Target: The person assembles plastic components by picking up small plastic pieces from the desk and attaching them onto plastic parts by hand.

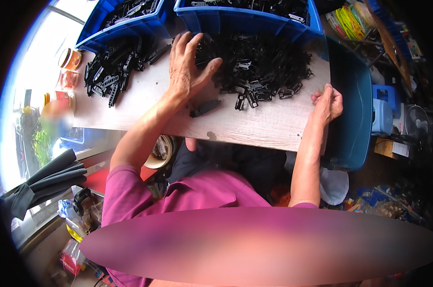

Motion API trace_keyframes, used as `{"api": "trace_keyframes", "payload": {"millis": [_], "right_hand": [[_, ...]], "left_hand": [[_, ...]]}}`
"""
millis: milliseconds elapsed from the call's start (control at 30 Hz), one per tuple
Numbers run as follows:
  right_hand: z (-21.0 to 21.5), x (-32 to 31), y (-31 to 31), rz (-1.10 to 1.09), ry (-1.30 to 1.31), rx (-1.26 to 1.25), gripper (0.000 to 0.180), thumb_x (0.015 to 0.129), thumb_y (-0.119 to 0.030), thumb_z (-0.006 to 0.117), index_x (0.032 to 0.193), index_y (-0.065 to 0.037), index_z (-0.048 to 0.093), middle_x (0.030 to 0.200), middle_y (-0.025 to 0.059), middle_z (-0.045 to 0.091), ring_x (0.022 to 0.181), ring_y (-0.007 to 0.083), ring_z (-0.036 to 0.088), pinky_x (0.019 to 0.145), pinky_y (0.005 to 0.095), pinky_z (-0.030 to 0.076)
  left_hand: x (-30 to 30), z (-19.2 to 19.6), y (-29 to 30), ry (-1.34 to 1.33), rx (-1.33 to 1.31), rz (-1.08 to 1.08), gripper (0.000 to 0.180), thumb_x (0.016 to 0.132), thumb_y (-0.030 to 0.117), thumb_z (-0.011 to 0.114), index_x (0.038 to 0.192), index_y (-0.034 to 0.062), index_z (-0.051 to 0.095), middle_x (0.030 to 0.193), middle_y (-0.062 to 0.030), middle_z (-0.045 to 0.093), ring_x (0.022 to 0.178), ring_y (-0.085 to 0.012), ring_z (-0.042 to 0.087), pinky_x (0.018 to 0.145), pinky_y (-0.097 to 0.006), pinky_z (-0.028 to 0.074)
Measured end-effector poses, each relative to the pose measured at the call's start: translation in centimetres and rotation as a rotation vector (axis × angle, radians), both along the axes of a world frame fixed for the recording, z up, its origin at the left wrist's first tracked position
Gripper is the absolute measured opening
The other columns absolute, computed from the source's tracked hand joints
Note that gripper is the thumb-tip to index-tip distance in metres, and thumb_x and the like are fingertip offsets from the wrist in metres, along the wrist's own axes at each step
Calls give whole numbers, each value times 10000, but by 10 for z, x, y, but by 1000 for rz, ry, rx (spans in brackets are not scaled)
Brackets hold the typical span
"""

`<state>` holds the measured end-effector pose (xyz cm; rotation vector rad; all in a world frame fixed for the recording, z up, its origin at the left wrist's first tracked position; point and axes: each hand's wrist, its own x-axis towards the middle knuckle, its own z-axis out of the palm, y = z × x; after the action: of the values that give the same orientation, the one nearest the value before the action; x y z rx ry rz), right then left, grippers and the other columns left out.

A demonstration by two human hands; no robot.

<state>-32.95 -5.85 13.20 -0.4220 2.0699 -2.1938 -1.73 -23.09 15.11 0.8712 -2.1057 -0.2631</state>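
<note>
My left hand (185, 69) is over the white tabletop (269, 122), its fingers and thumb spread apart with nothing between them. Its fingertips reach the left side of a wide pile of small black plastic parts (269, 67). One elongated black part (205, 108) lies by itself beside my left wrist. At the table's right edge, next to the teal bin (351, 115), my right hand (328, 104) is closed with its fingers curled. Whatever its fingertips pinch, if anything, is too small to tell. A second heap of longer black parts (113, 71) lies to the left.
Two blue crates (250, 20) (125, 29) filled with black parts stand along the table's far side. Orange-labelled jars (70, 60) line the left end by the bright window. A round container (161, 152) is below the near edge. Shelving and a fan (417, 122) stand at the right.
</note>
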Motion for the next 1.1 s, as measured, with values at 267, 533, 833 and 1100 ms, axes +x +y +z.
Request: {"api": "trace_keyframes", "payload": {"millis": [267,533,833,1100], "right_hand": [[-2,-2,2,-8,-23,-25,187,863,-154,694,801,-18,582,628,53,580,506,99,541,431,233,486],[1,1,-2,-3,-27,-13,184,851,-164,691,805,-24,582,598,63,568,473,107,527,426,236,471],[1,-1,-1,-1,-12,-11,187,867,-172,690,818,-27,583,599,61,571,466,93,517,429,233,475],[-1,-2,1,27,-61,-9,169,861,-130,683,810,-10,576,685,27,576,542,82,532,439,226,496]], "left_hand": [[-34,114,-57,-155,-377,14,605,753,170,752,1298,53,516,1201,-172,564,1080,-295,561,919,-403,465],[-70,135,-149,-571,-35,-324,789,727,356,743,1390,58,434,1285,-224,509,1194,-409,493,1030,-471,406],[-93,120,-156,-565,-19,-214,679,721,405,743,1319,151,546,1153,-177,565,1087,-367,564,925,-462,473],[-98,118,-145,-544,-76,-114,570,698,411,769,1182,148,626,1127,-164,580,1086,-364,555,919,-457,471]]}}
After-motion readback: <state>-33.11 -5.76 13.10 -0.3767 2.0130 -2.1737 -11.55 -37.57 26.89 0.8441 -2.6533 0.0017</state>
